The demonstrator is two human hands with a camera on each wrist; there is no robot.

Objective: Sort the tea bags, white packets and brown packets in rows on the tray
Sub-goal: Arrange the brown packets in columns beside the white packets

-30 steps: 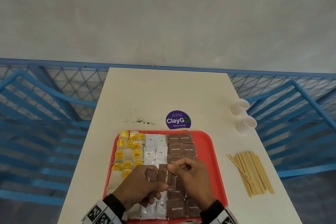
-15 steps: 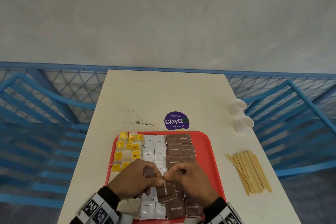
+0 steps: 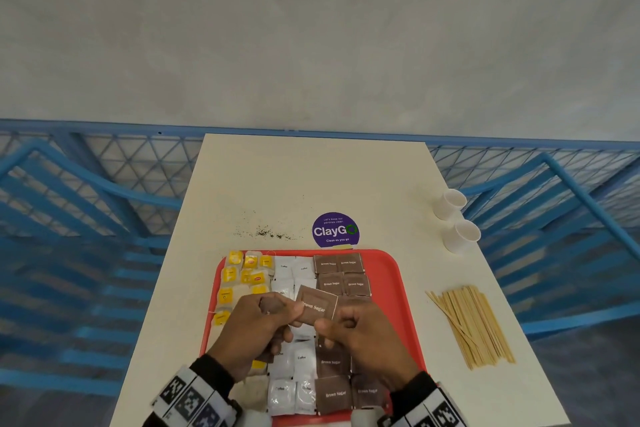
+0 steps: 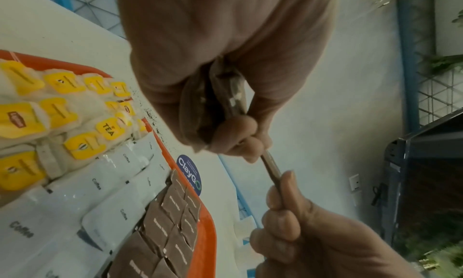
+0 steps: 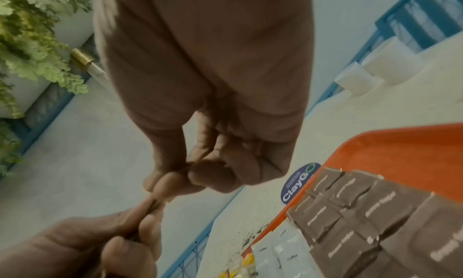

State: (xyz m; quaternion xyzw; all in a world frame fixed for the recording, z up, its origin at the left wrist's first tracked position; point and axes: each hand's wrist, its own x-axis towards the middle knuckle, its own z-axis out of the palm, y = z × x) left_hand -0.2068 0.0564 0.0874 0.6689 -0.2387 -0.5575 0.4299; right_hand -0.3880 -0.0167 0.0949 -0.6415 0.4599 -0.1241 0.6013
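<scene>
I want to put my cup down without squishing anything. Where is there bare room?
The far half of the table, beyond the ClayGo sticker and the dark crumbs, is bare. A red strip of the tray lies right of the brown packets. It is crowded by the white cups, the wooden stirrers, and on the tray under both hands.

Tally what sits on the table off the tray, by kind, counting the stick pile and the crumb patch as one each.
White cups: 2
Purple ClayGo sticker: 1
Pile of wooden stirrers: 1
Patch of dark crumbs: 1
Total: 5
</scene>
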